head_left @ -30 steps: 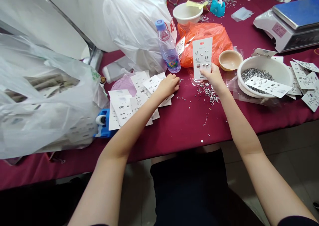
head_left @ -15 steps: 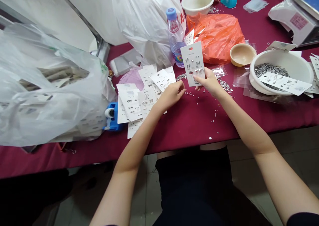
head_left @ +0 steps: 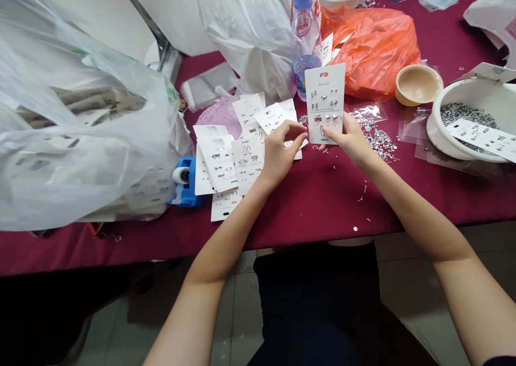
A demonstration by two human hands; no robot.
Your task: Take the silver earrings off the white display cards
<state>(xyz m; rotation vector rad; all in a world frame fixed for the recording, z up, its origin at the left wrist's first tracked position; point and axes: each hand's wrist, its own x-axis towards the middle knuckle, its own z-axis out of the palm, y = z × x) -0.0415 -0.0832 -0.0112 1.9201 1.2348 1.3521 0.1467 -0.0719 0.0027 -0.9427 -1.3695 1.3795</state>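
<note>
My right hand (head_left: 349,140) grips the lower edge of a white earring display card (head_left: 324,94) and holds it upright, with rows of small silver earrings on its face. My left hand (head_left: 282,153) is raised beside that card, its fingertips at the lower left edge. Nothing shows in it, though the fingertips are close together. Below and left of it, loose white earring cards (head_left: 220,162) lie overlapping on the cloth. A small silver ring (head_left: 315,147) lies just under the held card.
Bulging white plastic bags (head_left: 68,140) fill the left. A water bottle (head_left: 306,38), orange bag (head_left: 379,49), tan bowl (head_left: 417,84) and white basin (head_left: 471,100) of metal pieces stand on the maroon tablecloth (head_left: 314,205). A blue tape dispenser (head_left: 184,180) sits by the cards.
My left hand has moved from above the loose cards to the held card's lower left edge. The right hand keeps the card, and the whole view has shifted, with the table scale mostly gone at the upper right.
</note>
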